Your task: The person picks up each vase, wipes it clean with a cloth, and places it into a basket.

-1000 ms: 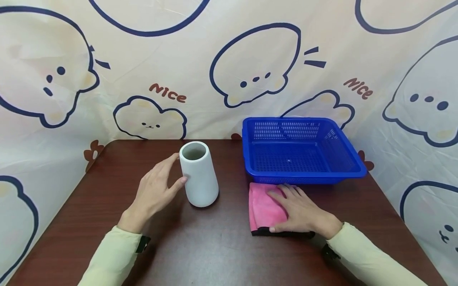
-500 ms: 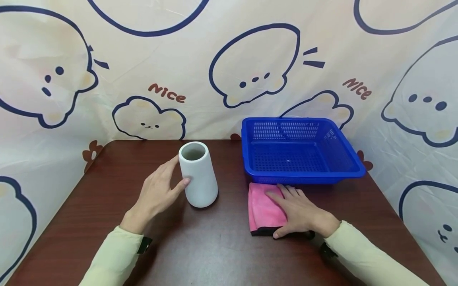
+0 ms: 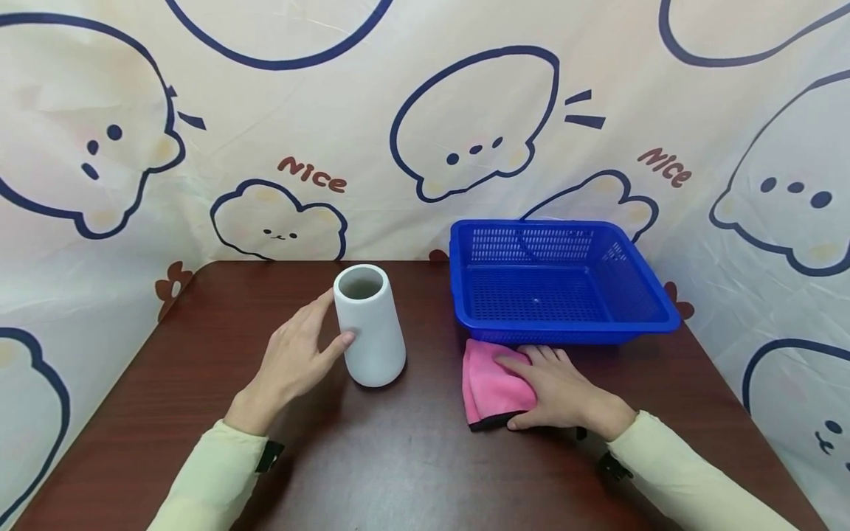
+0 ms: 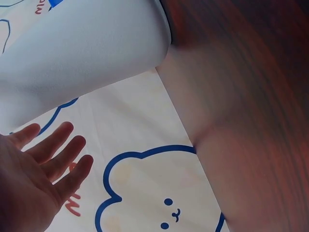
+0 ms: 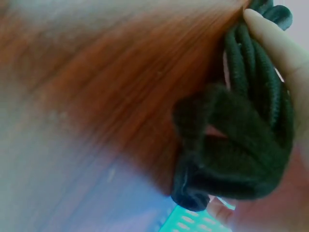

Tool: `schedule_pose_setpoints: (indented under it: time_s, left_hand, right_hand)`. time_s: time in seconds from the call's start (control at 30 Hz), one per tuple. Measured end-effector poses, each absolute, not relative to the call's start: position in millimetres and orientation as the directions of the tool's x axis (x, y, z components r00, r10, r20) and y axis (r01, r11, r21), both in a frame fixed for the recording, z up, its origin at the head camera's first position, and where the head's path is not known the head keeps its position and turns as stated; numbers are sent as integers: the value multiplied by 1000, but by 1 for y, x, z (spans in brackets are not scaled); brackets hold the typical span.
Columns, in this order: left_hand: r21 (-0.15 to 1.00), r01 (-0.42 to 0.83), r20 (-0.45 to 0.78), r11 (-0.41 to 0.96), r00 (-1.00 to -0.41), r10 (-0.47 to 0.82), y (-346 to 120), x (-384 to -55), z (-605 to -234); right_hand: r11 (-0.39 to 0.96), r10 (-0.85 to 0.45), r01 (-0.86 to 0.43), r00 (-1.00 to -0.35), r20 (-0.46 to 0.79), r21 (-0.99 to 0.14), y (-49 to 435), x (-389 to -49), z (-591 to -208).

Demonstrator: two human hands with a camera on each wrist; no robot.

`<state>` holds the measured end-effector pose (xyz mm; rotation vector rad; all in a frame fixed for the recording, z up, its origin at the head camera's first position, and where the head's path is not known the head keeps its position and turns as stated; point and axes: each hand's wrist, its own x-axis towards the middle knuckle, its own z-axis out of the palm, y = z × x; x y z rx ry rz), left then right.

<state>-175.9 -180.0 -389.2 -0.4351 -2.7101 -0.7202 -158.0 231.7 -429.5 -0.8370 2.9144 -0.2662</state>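
A white tapered vase (image 3: 373, 335) stands upright on the table, its round mouth facing up. My left hand (image 3: 288, 359) is at its left side, the thumb overlapping the vase's front in the head view. From the left wrist, the fingers (image 4: 60, 150) look spread and nearly straight beside the vase wall. To the right, my right hand (image 3: 564, 391) grips a folded pink towel (image 3: 491, 383) with black edging. In the right wrist view, the black edges (image 5: 246, 154) bunch up in folds between thumb and fingers. The fingertips are partly hidden by the cloth.
A blue plastic basket (image 3: 564, 324) with perforated walls stands at the back right, just behind the towel. The dark brown wooden table (image 3: 398, 457) meets a cartoon-printed cloth backdrop (image 3: 372, 125) at the back and sides.
The right hand's fingers have drawn in on the towel, whose near edge has lifted and bunched. The left hand has edged slightly to the right against the vase, which stands in place.
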Motion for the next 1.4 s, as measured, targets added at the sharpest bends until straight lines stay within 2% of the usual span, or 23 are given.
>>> schedule_pose_setpoints:
  time_s: [0.43, 0.93, 1.4]
  left_hand:
    - [462, 353, 336, 814, -919, 207, -179, -175, -389]
    - [692, 377, 280, 616, -926, 252, -180, -183, -380]
    - [776, 322, 201, 542, -941, 272, -177, -191, -380]
  right_hand:
    - [802, -558, -548, -829, 28, -238, 237, -163, -438]
    - [779, -583, -588, -807, 92, -217, 240, -166, -440]
    - [750, -600, -597, -795, 86, -283, 240, -163, -434]
